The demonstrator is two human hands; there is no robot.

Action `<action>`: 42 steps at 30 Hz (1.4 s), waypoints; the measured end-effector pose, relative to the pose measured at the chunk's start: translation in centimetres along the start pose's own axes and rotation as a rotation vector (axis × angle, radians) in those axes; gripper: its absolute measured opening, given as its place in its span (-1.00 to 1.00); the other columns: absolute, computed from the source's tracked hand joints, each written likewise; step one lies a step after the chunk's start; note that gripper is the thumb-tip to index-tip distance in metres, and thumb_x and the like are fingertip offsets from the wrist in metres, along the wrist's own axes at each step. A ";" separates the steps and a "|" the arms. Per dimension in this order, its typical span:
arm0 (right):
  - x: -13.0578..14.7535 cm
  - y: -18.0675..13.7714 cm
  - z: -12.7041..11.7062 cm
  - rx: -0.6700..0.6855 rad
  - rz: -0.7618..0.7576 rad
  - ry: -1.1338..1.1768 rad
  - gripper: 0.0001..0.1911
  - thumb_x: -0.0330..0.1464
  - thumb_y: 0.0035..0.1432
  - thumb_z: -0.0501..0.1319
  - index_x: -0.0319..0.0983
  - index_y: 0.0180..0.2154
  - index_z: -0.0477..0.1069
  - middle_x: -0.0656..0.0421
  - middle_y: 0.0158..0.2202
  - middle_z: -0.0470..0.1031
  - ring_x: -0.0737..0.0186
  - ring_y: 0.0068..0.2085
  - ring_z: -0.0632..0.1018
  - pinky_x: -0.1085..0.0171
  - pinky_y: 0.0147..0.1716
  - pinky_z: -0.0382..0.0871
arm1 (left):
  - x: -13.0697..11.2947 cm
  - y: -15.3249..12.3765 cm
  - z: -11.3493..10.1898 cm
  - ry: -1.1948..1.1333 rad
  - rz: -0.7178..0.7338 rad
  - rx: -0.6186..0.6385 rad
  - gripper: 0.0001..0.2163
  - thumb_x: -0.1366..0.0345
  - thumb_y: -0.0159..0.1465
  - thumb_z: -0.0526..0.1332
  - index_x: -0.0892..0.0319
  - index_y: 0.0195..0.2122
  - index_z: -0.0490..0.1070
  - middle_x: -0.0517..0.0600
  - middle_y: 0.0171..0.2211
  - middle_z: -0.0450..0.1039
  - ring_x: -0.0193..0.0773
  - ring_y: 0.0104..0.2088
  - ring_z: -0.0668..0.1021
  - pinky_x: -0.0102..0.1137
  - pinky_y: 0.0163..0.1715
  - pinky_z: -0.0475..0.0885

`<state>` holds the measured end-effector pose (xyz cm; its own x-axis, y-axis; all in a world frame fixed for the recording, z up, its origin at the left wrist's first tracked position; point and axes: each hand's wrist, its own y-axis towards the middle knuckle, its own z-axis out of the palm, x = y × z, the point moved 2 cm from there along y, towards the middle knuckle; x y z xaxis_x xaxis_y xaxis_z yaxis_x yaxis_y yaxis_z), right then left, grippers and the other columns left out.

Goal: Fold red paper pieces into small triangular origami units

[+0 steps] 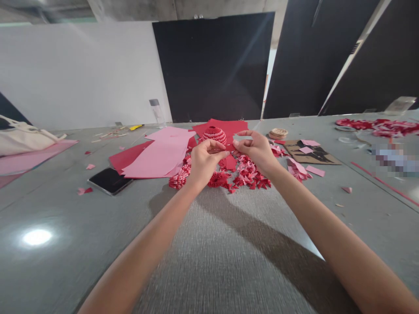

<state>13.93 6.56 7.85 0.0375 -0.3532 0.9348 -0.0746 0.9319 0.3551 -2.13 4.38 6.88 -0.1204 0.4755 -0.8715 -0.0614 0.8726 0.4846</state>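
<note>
My left hand (204, 161) and my right hand (257, 148) are raised over the grey table (209, 244), fingertips meeting. Together they pinch a small red paper piece (229, 149) between thumbs and forefingers. Below them lies a heap of folded red and pink paper pieces (248, 174). A round red-and-white folded paper ball (214, 134) stands just behind the hands on red sheets (229, 126). Pink sheets (163, 152) are stacked to the left of my left hand.
A dark phone (109, 180) lies at the left by paper scraps. A brown card with pink squares (310, 152) and a roll of twine (278, 133) sit at the right. A white bag (22, 137) is far left; red strips (376, 125) far right.
</note>
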 end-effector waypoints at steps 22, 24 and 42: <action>-0.5 0.1 -0.6 0.095 0.056 0.066 -0.70 -0.31 -0.11 0.47 -0.24 -0.31 0.48 0.13 -0.36 0.59 0.24 -0.31 0.61 0.19 -0.17 0.52 | 0.0 0.3 0.1 -0.123 -0.106 -0.005 -0.89 0.34 0.02 0.40 0.16 -0.44 0.49 -0.01 -0.38 0.57 -0.23 -0.30 0.60 -0.29 -0.16 0.51; -0.3 0.0 -0.6 0.119 0.060 0.038 -0.71 -0.28 -0.11 0.47 -0.24 -0.32 0.52 0.13 -0.37 0.59 0.25 -0.33 0.60 0.19 -0.18 0.52 | 0.2 0.3 0.0 -0.138 -0.117 0.003 -0.89 0.35 0.01 0.41 0.16 -0.45 0.49 -0.01 -0.39 0.57 -0.24 -0.30 0.60 -0.30 -0.15 0.51; 0.0 -0.2 -0.4 0.078 0.039 0.006 -0.74 -0.31 -0.18 0.50 -0.22 -0.39 0.55 0.16 -0.41 0.58 0.24 -0.32 0.59 0.15 -0.14 0.51 | 0.7 0.9 -0.2 -0.058 0.002 0.101 -0.74 0.35 -0.13 0.48 0.15 -0.40 0.51 0.01 -0.31 0.60 -0.18 -0.30 0.63 -0.29 -0.23 0.55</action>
<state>14.40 6.38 7.77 0.0390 -0.3157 0.9481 -0.1532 0.9357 0.3179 -2.48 5.44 6.68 -0.0624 0.4806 -0.8747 0.0393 0.8769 0.4791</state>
